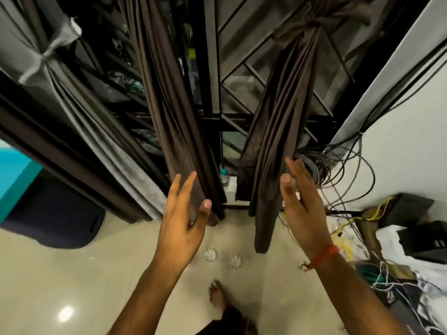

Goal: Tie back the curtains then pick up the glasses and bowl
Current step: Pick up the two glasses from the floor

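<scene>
Brown curtains: two dark panels are hanging ahead; the right curtain [280,131] at 1 o'clock is gathered and knotted with a tie [308,26] near its top, while the middle curtain [169,112] at 11 o'clock is hanging loose.
Left hand [185,228]: reaching up at centre, fingers spread and straight, holding nothing; its fingertips are lying over the loose curtain's lower edge, contact hard to judge.
Right hand [302,204]: rising at 3 o'clock of the left hand, fingers straight and relaxed, gripping nothing, sitting just beside the tied curtain's hem.
Wrist thread [323,257]: a red band is circling the right wrist.
Glasses [210,255]: two small clear fluted pieces are standing on the beige floor [72,274] at 6 o'clock of the hands; the second [235,261] is just beside the first.
Foot [217,296]: a bare foot is standing at 6 o'clock, near the glasses.
Grey curtain [60,76]: hanging at 9 o'clock, cinched with a pale band.
Cables [343,165]: a tangle is spilling at 3 o'clock along the white wall.
</scene>
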